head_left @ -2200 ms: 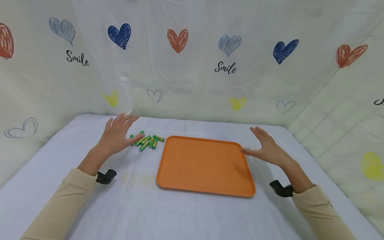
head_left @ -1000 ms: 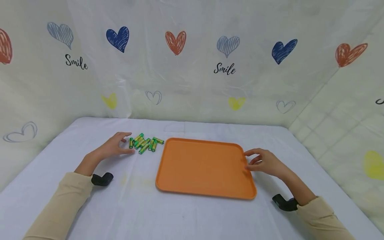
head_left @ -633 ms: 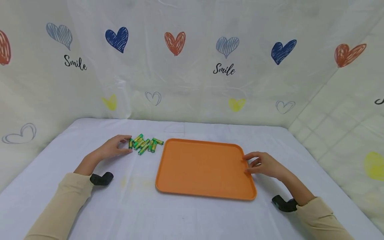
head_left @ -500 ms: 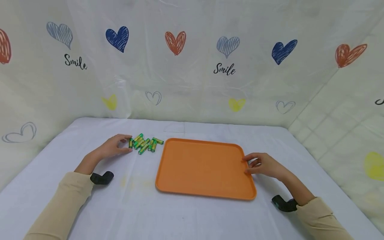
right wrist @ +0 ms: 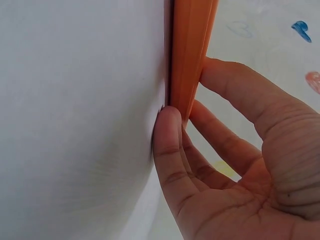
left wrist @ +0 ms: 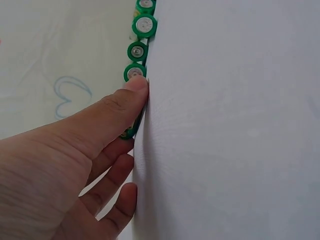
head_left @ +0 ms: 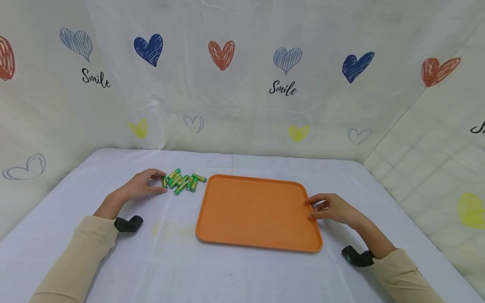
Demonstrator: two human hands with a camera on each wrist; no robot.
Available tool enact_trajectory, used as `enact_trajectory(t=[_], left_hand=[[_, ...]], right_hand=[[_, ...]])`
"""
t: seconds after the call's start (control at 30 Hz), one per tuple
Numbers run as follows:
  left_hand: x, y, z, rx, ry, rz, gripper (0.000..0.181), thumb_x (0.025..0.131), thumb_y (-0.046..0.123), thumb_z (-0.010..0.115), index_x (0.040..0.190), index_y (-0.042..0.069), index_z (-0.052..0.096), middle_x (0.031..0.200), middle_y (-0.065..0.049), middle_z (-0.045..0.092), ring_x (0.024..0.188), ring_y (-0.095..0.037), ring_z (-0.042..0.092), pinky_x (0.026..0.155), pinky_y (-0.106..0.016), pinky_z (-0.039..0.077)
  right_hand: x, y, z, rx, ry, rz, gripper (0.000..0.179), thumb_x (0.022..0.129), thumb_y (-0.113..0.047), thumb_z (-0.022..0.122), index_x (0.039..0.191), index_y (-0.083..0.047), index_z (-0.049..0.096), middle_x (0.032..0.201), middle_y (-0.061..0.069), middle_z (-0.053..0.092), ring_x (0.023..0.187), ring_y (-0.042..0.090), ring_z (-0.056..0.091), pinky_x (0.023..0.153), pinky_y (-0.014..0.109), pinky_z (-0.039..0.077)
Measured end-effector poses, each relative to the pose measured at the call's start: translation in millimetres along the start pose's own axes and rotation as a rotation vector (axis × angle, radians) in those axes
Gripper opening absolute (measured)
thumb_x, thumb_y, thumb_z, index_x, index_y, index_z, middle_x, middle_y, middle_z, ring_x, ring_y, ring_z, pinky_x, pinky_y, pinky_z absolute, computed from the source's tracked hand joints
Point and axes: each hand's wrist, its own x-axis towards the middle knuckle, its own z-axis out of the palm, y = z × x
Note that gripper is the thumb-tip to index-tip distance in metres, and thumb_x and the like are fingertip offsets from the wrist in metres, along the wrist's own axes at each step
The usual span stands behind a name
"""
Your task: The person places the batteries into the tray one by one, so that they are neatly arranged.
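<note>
Several green-and-yellow batteries (head_left: 181, 181) lie in a loose cluster on the white-covered table, left of an orange tray (head_left: 257, 212). My left hand (head_left: 142, 185) is at the cluster's left end, its thumb and forefinger pinching the leftmost battery (head_left: 164, 182). In the left wrist view the thumb (left wrist: 115, 107) covers much of that battery, and the other fingers curl loosely. My right hand (head_left: 333, 208) holds the tray's right edge. The right wrist view shows fingertips on both faces of the orange rim (right wrist: 190, 55), one of them low against the table.
A white cloth (head_left: 231, 277) covers the table. Behind it hangs a pale sheet (head_left: 250, 101) printed with hearts and the word Smile. A black wrist camera (head_left: 129, 224) sits on the left wrist, another camera (head_left: 357, 256) on the right.
Both hands have come down from above the table, the left to the batteries, the right to the tray's edge. Lately the leftmost battery has tilted slightly between the left fingers.
</note>
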Motion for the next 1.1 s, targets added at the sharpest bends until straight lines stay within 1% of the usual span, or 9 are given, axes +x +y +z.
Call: enact_trajectory(t=[0.2, 0.37, 0.47, 0.63, 0.87, 1.0, 1.1], left_hand=[[-2.0, 0.6, -0.3, 0.007, 0.008, -0.021, 0.06, 0.085, 0.024, 0.077, 0.129, -0.008, 0.052, 0.126, -0.027, 0.054, 0.117, -0.042, 0.048, 0.097, -0.058, 0.04], [-3.2, 2.7, -1.6, -0.01, 0.015, -0.042, 0.06, 0.084, 0.024, 0.078, 0.129, -0.006, 0.052, 0.126, -0.026, 0.055, 0.118, -0.042, 0.048, 0.098, -0.057, 0.04], [-2.9, 5.3, -3.1, -0.02, 0.019, -0.034, 0.059, 0.084, 0.022, 0.078, 0.128, -0.006, 0.052, 0.126, -0.025, 0.055, 0.117, -0.042, 0.05, 0.099, -0.057, 0.04], [-2.6, 7.0, -4.1, -0.009, 0.022, -0.025, 0.058, 0.083, 0.022, 0.079, 0.127, -0.006, 0.054, 0.126, -0.024, 0.056, 0.115, -0.042, 0.052, 0.098, -0.057, 0.041], [-1.6, 8.1, -3.6, 0.006, 0.024, -0.016, 0.059, 0.084, 0.024, 0.079, 0.128, -0.006, 0.053, 0.127, -0.023, 0.056, 0.115, -0.04, 0.052, 0.096, -0.055, 0.043], [-0.4, 12.3, -3.5, 0.009, 0.029, -0.01, 0.061, 0.084, 0.026, 0.078, 0.13, -0.006, 0.052, 0.128, -0.023, 0.055, 0.115, -0.038, 0.052, 0.096, -0.053, 0.044], [1.2, 16.1, -3.6, 0.008, 0.036, 0.0, 0.061, 0.084, 0.024, 0.078, 0.13, -0.006, 0.052, 0.128, -0.023, 0.055, 0.114, -0.037, 0.052, 0.096, -0.052, 0.044]], right_hand=[[1.1, 3, -1, -0.005, 0.014, 0.014, 0.049, 0.08, -0.018, 0.081, 0.12, 0.004, 0.064, 0.113, 0.016, 0.065, 0.084, 0.012, 0.062, 0.072, 0.023, 0.049], [1.0, 4, -1, -0.001, 0.021, 0.019, 0.049, 0.08, -0.018, 0.082, 0.12, 0.003, 0.064, 0.112, 0.016, 0.065, 0.083, 0.011, 0.061, 0.072, 0.023, 0.048], [0.7, 4, -1, 0.003, 0.024, 0.027, 0.05, 0.079, -0.019, 0.082, 0.12, 0.003, 0.064, 0.111, 0.015, 0.065, 0.083, 0.011, 0.061, 0.072, 0.023, 0.048], [0.7, 4, -1, 0.006, 0.024, 0.034, 0.05, 0.08, -0.019, 0.082, 0.121, 0.004, 0.063, 0.111, 0.016, 0.065, 0.084, 0.012, 0.061, 0.072, 0.023, 0.049], [1.6, 4, 0, -0.003, 0.024, 0.044, 0.051, 0.079, -0.02, 0.082, 0.121, 0.003, 0.063, 0.11, 0.014, 0.064, 0.083, 0.013, 0.061, 0.072, 0.023, 0.048], [1.1, 2, 0, -0.012, 0.021, 0.044, 0.051, 0.08, -0.019, 0.081, 0.121, 0.004, 0.063, 0.111, 0.015, 0.064, 0.085, 0.014, 0.061, 0.072, 0.023, 0.049], [0.7, 1, 1, -0.016, 0.016, 0.036, 0.05, 0.081, -0.018, 0.081, 0.122, 0.004, 0.062, 0.112, 0.016, 0.064, 0.085, 0.014, 0.061, 0.071, 0.023, 0.049]])
